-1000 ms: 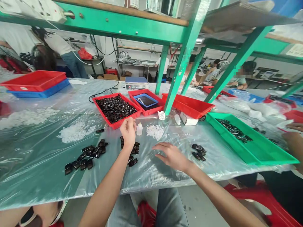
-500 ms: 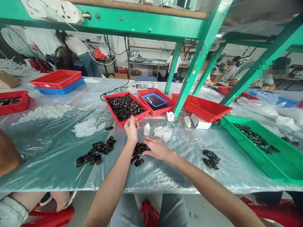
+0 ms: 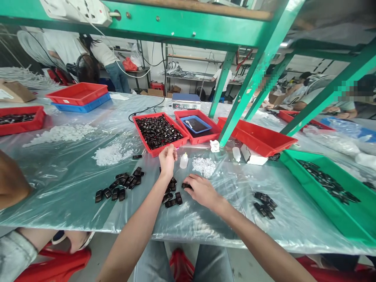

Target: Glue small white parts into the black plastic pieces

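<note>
My left hand (image 3: 168, 158) is closed in a pinch in front of the red tray (image 3: 185, 140) of black pieces; a thin pink tip shows at its fingers. My right hand (image 3: 202, 190) grips a small black piece (image 3: 186, 185) just above the table. Between my forearms lies a pile of black pieces (image 3: 170, 192), partly hidden by my left hand and wrist. Beyond my hands stand a small white bottle (image 3: 183, 160) and a heap of clear bits (image 3: 203, 167). More black pieces lie in a group to the left (image 3: 129, 181) and another to the right (image 3: 264, 203).
A green tray (image 3: 323, 211) holds dark pieces at the right. Behind are an angled red tray (image 3: 261, 137), a scale (image 3: 186, 102) and green frame posts (image 3: 249, 74). White heaps (image 3: 110, 154) lie at left, near a person's arm (image 3: 11, 182).
My right hand has drawn back slightly from the central pile, and a black piece now shows in its fingers. My left hand stays pinched near the tray. The view has shifted a little.
</note>
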